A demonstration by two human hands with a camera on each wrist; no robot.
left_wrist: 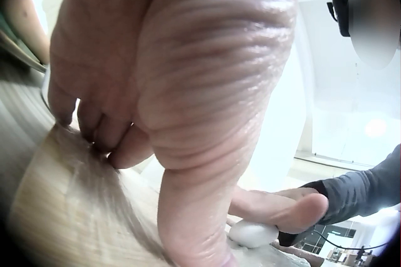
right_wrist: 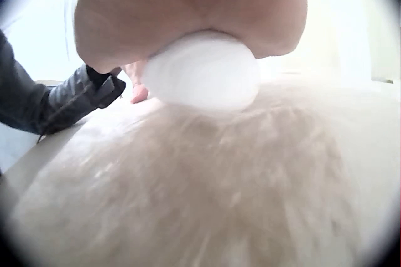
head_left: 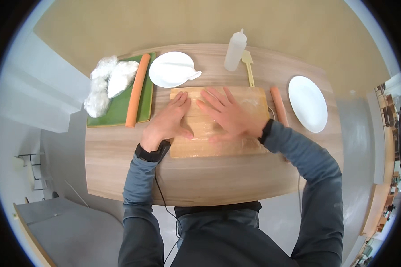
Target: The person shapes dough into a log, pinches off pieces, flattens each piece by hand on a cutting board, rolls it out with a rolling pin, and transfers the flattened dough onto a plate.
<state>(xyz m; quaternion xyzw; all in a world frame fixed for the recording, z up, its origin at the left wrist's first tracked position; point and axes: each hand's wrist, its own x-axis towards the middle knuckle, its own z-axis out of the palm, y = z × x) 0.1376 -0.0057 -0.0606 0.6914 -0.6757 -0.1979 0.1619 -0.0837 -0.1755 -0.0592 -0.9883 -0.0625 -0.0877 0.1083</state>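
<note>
Light, level pressure seemed best: the left hand (head_left: 168,119), fingers extended, lay at the left edge of the board (head_left: 194,149), while the spread right hand (head_left: 234,116) covered the white lump (right_wrist: 203,76) nearer the right edge.

Table (head_left: 209,182) holding tray (head_left: 112,112), board (head_left: 191,149), two plates (head_left: 308,104), bottle (head_left: 235,52), spatula (head_left: 249,66), rolling pin (head_left: 278,105)

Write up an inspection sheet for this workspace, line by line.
Surface: wood-grain table, with a wooden board on it.
Job's things: clear film over the board; white lump under the palm of the right hand.
Clutter: green tray holding wrapped bundles and a long orange rod; left plate; squeeze bottle; spatula; short orange rod; right plate.
Hands: left hand, fingertips on film; right hand, fingers spread.
Cables: dark cable from left wrist past table's near edge.
Surroundings: beige wall, grey floor.
</note>
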